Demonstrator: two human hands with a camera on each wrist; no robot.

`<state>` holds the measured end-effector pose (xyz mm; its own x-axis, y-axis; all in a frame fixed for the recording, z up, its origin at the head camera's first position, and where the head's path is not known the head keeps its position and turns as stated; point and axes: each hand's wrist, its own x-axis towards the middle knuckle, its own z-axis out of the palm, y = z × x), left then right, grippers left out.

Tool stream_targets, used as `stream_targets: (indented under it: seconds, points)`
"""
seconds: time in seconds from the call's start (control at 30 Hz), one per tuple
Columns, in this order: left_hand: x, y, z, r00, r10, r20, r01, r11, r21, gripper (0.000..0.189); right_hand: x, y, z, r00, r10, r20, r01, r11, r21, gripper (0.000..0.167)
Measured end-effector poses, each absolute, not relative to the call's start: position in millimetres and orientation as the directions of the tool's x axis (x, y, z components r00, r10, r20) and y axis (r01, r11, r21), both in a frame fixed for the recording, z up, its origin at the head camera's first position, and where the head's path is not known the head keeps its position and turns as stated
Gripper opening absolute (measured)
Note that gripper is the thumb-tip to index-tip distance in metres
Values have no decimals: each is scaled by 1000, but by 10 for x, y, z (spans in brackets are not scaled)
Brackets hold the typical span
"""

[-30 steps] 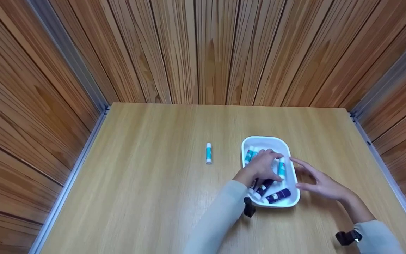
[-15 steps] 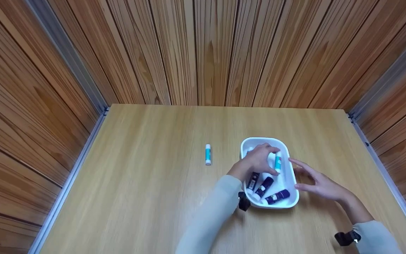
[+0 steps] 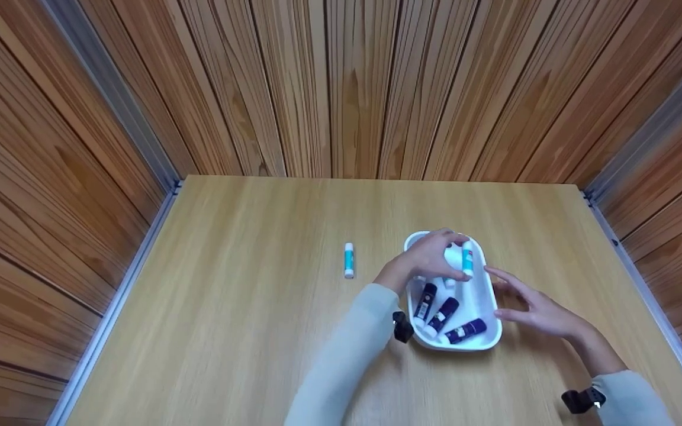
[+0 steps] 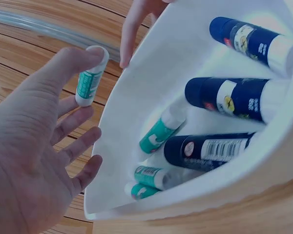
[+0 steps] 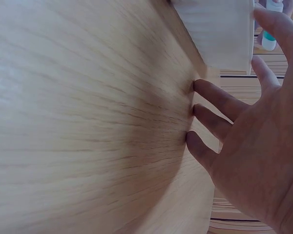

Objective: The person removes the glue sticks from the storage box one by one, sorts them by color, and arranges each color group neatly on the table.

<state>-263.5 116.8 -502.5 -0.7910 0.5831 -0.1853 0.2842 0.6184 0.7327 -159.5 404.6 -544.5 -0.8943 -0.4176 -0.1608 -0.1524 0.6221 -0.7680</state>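
My left hand pinches a small teal-and-white glue stick between thumb and forefinger, its other fingers loosely bent. It holds the stick over the far part of a white plastic tray. Inside the tray lie three dark navy glue sticks with white ends, one of them a navy glue stick in the middle. Several teal glue sticks lie beside them, mostly hidden from the head view by my left hand. My right hand touches the tray's right side with thumb and forefinger, its other fingertips resting on the tabletop.
A single teal glue stick lies on the wooden table, left of the tray. Wood-panelled walls with metal corner rails enclose the table at the back and sides.
My left hand has lifted the pinched teal glue stick and moved it toward the tray's far end, uncovering the navy sticks. My right hand has stayed at the tray's side.
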Motion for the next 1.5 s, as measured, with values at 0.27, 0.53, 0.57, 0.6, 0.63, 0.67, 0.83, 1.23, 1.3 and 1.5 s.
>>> stream_targets:
  seconds: [0.27, 0.53, 0.57, 0.6, 0.63, 0.67, 0.83, 1.23, 1.3, 1.5]
  points:
    - [-2721, 1054, -4999, -796, 585, -158, 300, 606, 737, 84, -1600, 4035, -5446, -891, -432, -140, -171, 606, -777, 86]
    - [-2787, 844, -5002, -797, 588, -139, 320, 606, 728, 84, -1604, 4011, -5438, -893, -425, -151, -160, 610, -776, 86]
    - [-2793, 811, -5004, -799, 585, -138, 316, 604, 732, 83, -1606, 4009, -5439, -892, -426, -151, -160, 610, -776, 85]
    - [-2798, 779, -5009, -803, 579, -141, 307, 604, 736, 82, -1607, 4010, -5441, -891, -428, -149, -163, 609, -776, 85]
    - [-2802, 745, -5012, -807, 574, -140, 302, 604, 738, 82, -1607, 4010, -5443, -890, -431, -147, -167, 609, -775, 85]
    - [-2806, 712, -5017, -810, 570, -138, 299, 604, 739, 82, -1607, 4012, -5444, -890, -432, -145, -170, 610, -774, 85]
    - [-2822, 550, -5047, -821, 557, -124, 303, 610, 732, 83, -1603, 4020, -5445, -892, -429, -142, -173, 614, -770, 85]
    - [-2848, 180, -5080, -867, 474, -154, 225, 647, 728, 81, -1614, 4017, -5440, -892, -423, -156, -161, 622, -766, 85]
    - [-2852, 114, -5079, -875, 460, -154, 213, 651, 729, 82, -1613, 4021, -5438, -892, -427, -152, -164, 617, -770, 85]
    - [-2894, -113, -5086, -880, 459, -121, 246, 659, 711, 83, -1592, 4039, -5434, -892, -422, -161, -157, 624, -765, 85]
